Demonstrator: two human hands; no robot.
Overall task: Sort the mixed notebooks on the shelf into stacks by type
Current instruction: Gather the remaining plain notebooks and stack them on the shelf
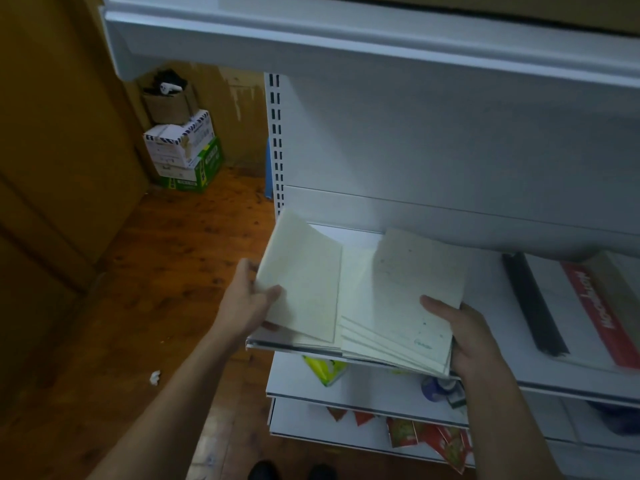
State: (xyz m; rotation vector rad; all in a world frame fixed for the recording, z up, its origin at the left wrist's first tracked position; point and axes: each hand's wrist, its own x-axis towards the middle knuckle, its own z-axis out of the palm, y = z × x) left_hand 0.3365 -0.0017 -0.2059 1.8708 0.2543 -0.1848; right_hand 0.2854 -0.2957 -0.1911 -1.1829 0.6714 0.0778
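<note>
Over the left end of the white shelf, my left hand grips a thin pale cream notebook by its lower left edge, tilted up off the shelf. My right hand holds a fanned stack of similar pale notebooks at its right side, thumb on top. The top speckled notebook of that stack stands lifted at its far end. Both lots hang partly over the shelf's front edge.
On the shelf to the right lie a black spiral-bound pad and a red-and-white notebook. Lower shelves hold a yellow-green packet, tape rolls and red packets. Stacked cardboard boxes stand on the wooden floor at the left.
</note>
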